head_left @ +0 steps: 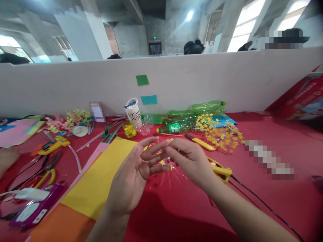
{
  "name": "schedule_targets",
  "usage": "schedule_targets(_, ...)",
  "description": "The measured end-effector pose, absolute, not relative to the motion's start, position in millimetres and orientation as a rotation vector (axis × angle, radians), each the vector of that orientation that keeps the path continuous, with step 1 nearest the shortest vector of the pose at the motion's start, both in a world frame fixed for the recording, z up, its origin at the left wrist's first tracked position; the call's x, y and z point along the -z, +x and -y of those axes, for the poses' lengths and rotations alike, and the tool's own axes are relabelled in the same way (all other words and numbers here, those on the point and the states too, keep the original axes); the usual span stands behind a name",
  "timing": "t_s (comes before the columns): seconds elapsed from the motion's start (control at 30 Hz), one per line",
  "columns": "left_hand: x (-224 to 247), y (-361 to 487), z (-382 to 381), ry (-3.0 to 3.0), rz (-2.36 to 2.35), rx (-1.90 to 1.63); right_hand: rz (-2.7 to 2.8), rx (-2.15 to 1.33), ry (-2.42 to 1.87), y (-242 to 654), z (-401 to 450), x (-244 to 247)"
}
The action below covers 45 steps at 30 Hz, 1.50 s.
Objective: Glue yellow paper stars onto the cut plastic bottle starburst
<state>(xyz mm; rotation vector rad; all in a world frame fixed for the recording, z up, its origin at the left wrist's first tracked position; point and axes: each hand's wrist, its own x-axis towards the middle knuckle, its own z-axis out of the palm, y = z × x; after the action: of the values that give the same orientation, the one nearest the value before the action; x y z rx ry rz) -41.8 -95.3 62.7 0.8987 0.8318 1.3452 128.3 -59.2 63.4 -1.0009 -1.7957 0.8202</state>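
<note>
My left hand (pixel 132 176) is raised over the red table, palm turned inward and fingers spread, with nothing visible in it. My right hand (pixel 188 161) meets its fingertips, thumb and fingers bent together. Whatever the right fingers pinch, if anything, is hidden or too small to name. Below and behind both hands lies a clear plastic piece with thin splayed strips and small yellow stars (pixel 171 166), partly covered by the fingers. Just right of my right hand rests a yellow hot glue gun (pixel 222 170) with a black cord. A yellow utility knife (pixel 202 143) lies behind it.
Yellow paper (pixel 93 178) and orange paper (pixel 63 223) lie left. Further left are another glue gun (pixel 57 144), scissors (pixel 49 171), a purple power strip (pixel 37 206) and another person's hand (pixel 8 159). Green bottles (pixel 179 127), yellow stars (pixel 222 136) and a tumbler (pixel 133 114) stand behind.
</note>
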Motion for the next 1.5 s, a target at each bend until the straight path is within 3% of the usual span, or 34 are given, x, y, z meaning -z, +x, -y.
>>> schedule_targets(0.17, -25, -90, 71, 1.047, -1.322, -1.602, 1.554, -0.578, -1.312, 186, 55, -52)
schedule_targets(0.3, 19, -103, 54, 0.895, -1.456, -1.202, 2.035, -0.558, -1.449, 192, 64, -15)
schedule_targets(0.47, 50, -80, 46, 0.796, -1.329, -1.067, 2.388, -0.351, -1.581, 154, 77, 29)
schedule_targets(0.87, 62, -78, 38, 0.573, -1.089, -0.938, 2.43, -0.191, -1.613, 130, 57, 65)
schedule_targets(1.5, 59, -56, 53, 0.528, -0.959, -0.933, 2.363, -0.062, -1.243, 132, 52, 61)
